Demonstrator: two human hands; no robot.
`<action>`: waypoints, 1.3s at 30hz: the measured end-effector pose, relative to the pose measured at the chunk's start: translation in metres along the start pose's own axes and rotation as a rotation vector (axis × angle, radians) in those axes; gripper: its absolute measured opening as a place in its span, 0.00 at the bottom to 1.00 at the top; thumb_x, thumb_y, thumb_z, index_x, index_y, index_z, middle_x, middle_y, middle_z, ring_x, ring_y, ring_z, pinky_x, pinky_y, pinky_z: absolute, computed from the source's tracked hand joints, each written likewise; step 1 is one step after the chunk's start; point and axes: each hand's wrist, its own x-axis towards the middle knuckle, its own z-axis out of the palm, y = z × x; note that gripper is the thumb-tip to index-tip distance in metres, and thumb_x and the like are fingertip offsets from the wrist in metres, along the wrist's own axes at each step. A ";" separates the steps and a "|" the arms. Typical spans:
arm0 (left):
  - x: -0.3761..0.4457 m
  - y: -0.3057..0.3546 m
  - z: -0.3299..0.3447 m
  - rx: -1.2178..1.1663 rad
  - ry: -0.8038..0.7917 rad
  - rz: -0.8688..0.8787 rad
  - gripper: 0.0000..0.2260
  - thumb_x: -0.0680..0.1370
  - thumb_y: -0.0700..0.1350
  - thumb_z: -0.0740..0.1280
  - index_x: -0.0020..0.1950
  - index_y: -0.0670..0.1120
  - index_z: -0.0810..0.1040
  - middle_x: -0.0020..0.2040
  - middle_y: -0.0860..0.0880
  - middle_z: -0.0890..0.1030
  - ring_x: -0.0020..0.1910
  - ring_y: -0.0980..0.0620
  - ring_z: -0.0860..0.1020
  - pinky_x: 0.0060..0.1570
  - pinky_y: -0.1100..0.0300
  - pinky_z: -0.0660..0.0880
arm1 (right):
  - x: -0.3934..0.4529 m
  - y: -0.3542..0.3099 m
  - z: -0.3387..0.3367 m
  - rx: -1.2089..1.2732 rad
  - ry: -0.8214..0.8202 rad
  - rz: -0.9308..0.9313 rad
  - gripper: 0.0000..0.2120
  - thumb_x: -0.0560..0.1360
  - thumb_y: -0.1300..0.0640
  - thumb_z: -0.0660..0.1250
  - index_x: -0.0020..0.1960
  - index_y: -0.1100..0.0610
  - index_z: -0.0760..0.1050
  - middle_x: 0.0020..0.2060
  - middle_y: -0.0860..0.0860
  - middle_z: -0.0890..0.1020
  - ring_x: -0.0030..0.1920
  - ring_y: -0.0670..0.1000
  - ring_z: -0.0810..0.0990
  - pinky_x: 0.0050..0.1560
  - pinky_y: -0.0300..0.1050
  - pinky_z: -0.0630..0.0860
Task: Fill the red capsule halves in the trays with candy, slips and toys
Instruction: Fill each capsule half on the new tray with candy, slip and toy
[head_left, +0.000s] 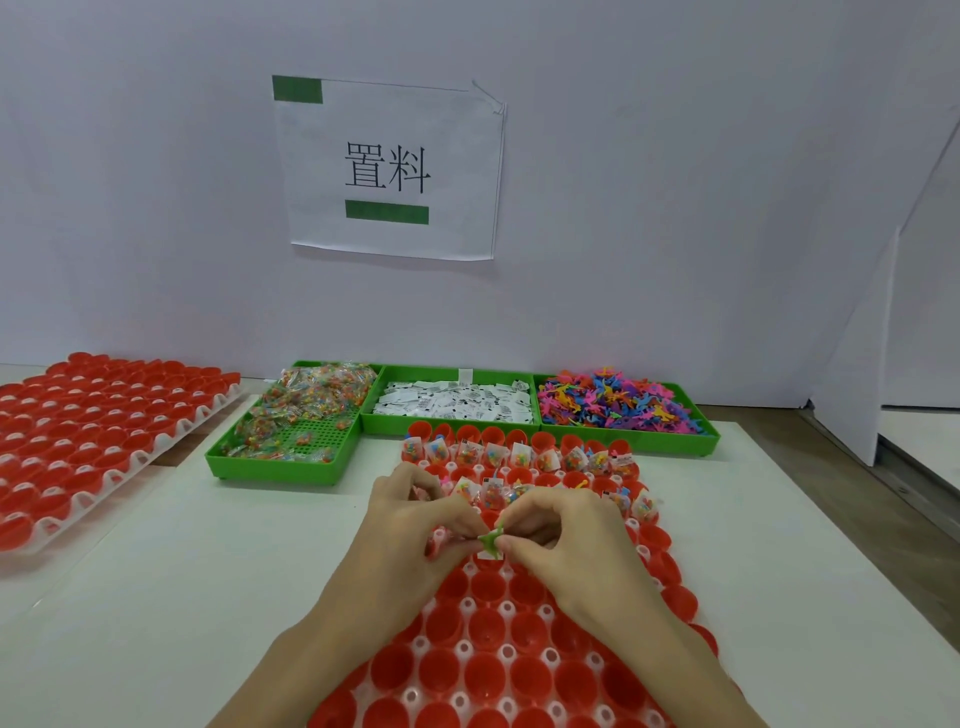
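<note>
Single view only: head-worn wide-angle camera, looking forward and down across worktop (218, 561). Both forearms enter from bottom edge; left hand (410, 525) and right hand (563, 530) sit close to lens, just below frame centre. Near tray (467, 608) of capsule halves fills lower middle. Three green bins (628, 439) lie farther back. Rear wall with paper sign (389, 166) occupies upper half. Straight edges bow near frame borders.

Bare table (208, 545) left of near tray (519, 670); green bins (280, 470) behind.
</note>
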 end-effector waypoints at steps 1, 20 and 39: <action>0.001 0.000 0.000 0.006 -0.010 -0.007 0.09 0.68 0.47 0.81 0.43 0.59 0.86 0.48 0.61 0.72 0.55 0.60 0.71 0.54 0.69 0.68 | 0.000 0.000 0.001 -0.016 -0.001 -0.003 0.07 0.71 0.60 0.79 0.40 0.49 0.84 0.33 0.42 0.85 0.38 0.39 0.84 0.40 0.29 0.77; 0.006 -0.015 -0.007 0.348 -0.088 0.420 0.09 0.78 0.53 0.67 0.46 0.57 0.87 0.54 0.59 0.83 0.54 0.51 0.79 0.55 0.59 0.66 | 0.004 0.002 0.003 -0.188 -0.037 -0.030 0.06 0.75 0.60 0.75 0.43 0.49 0.85 0.35 0.42 0.83 0.39 0.39 0.81 0.41 0.27 0.75; 0.010 -0.024 -0.030 0.367 -0.008 0.362 0.13 0.81 0.56 0.65 0.51 0.54 0.87 0.50 0.60 0.83 0.51 0.54 0.80 0.54 0.58 0.72 | 0.002 0.010 -0.040 0.113 0.096 -0.020 0.10 0.78 0.59 0.71 0.46 0.45 0.85 0.39 0.40 0.86 0.42 0.41 0.84 0.45 0.32 0.78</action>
